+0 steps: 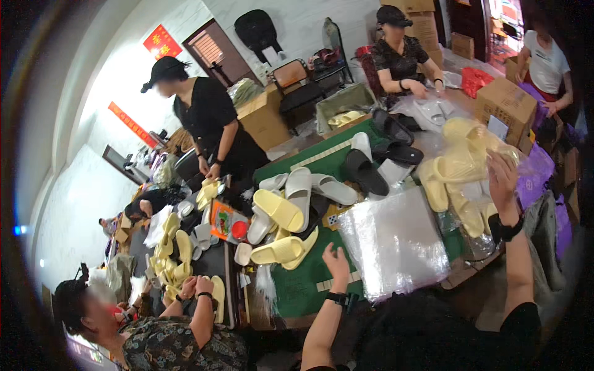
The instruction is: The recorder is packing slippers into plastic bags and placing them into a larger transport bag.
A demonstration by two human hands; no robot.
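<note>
My right hand [502, 179] reaches out to the right, its fingers at the edge of a clear plastic bag with yellow slippers [468, 148] inside. More bagged yellow slippers [464, 210] lie under and beside it. My left hand [337, 266] hovers over the green mat [297, 295], fingers apart and slightly curled, with nothing in it. Between my hands lies a stack of clear plastic bags [399, 244]. Just left of that are loose slippers: a yellow one [278, 210], a grey one [299, 199] and a black one [366, 173].
An orange packet [226, 219] and a red-lidded jar [239, 230] stand among the slippers. Co-workers handle slippers at left [192, 287], far left [210, 167] and across the table [421, 89]. A cardboard box [504, 108] and purple bags [537, 176] are at right.
</note>
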